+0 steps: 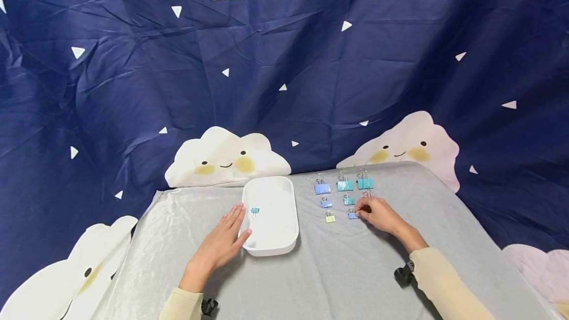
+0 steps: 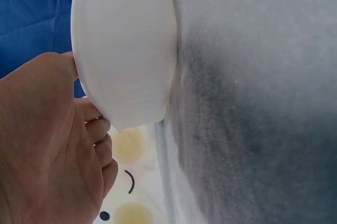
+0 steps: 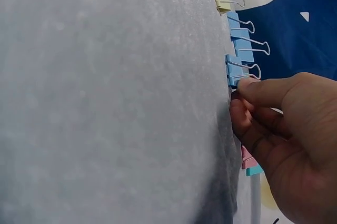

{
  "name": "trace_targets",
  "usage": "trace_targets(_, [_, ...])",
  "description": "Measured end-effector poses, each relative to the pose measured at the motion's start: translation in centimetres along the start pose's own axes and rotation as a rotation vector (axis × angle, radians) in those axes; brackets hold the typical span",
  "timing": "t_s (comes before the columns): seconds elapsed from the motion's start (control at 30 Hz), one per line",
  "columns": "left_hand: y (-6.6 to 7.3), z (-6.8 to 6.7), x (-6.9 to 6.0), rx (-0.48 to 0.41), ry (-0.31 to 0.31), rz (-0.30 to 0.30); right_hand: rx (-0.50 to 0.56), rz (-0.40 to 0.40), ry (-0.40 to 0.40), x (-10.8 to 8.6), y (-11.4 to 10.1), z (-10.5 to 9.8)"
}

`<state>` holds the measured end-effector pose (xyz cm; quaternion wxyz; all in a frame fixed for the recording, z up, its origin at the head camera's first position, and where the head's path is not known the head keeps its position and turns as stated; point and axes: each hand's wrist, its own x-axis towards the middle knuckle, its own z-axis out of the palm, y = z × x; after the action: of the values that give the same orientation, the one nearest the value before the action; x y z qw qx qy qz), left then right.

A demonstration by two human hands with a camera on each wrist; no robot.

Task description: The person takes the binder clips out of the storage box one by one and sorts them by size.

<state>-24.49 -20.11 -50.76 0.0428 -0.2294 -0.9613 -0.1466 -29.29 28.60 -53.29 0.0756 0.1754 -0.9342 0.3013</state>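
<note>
In the head view, my left hand (image 1: 224, 240) rests against the left rim of a white plastic bin (image 1: 272, 250), its fingers extended and thumb at the near corner. A small teal binder clip (image 1: 255, 210) lies inside the bin. My right hand (image 1: 380, 214) pinches the right end of a small blue binder clip (image 3: 235, 71) in the nearest row, between thumb and index finger. Left of that clip sits a yellow binder clip (image 1: 330, 219). Behind my right fingers, a red binder clip (image 1: 367, 194) is partly hidden.
Further back on the grey cloth (image 1: 320, 270) stand larger clips: a blue clip (image 1: 322, 188), a teal clip (image 1: 345, 185) and another teal clip (image 1: 365, 183). A middle row holds a blue clip (image 1: 326, 203) and a teal clip (image 1: 349, 201). A navy curtain (image 1: 266, 53) hangs behind.
</note>
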Motion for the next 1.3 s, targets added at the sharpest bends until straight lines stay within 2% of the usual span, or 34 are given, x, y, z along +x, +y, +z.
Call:
trace_targets(0.23, [0.0, 0.0, 0.0, -0.002, -0.001, -0.002, 0.007, -0.004, 0.021, -0.2, -0.1, -0.1])
trace_targets(0.73, [0.0, 0.0, 0.0, 0.0, -0.026, -0.017, 0.005, -0.001, 0.004, 0.4, -0.4, -0.7])
trace_targets(1.03, [0.0, -0.2, 0.0, -0.003, -0.037, -0.02, -0.019, -0.077, 0.013, 3.0, -3.3, -2.1])
trace_targets(1.3, [-0.1, -0.3, -0.1, 0.005, -0.028, -0.016, -0.029, -0.151, -0.053, 5.9, -7.4, -2.5])
